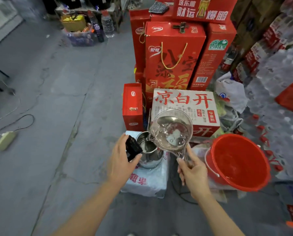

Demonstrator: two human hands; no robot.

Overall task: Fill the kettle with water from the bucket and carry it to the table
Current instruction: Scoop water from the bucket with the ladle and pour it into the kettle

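Observation:
A steel kettle (149, 151) with a black handle and open lid stands on a white plastic-wrapped pack (147, 182). My left hand (121, 160) grips the kettle's black handle. My right hand (192, 172) holds the handle of a clear plastic water scoop (172, 130), tilted left over the kettle's mouth, and water runs from its lip into the kettle. To the right a red bucket (239, 160) leans toward me, with a little water at its bottom.
Red gift boxes (173, 55) and a white carton (184, 106) with red characters are stacked just behind the kettle. Packs of bottled water (278, 79) fill the right side. Grey concrete floor (57, 99) spreads left, with cables and a power strip (5, 140).

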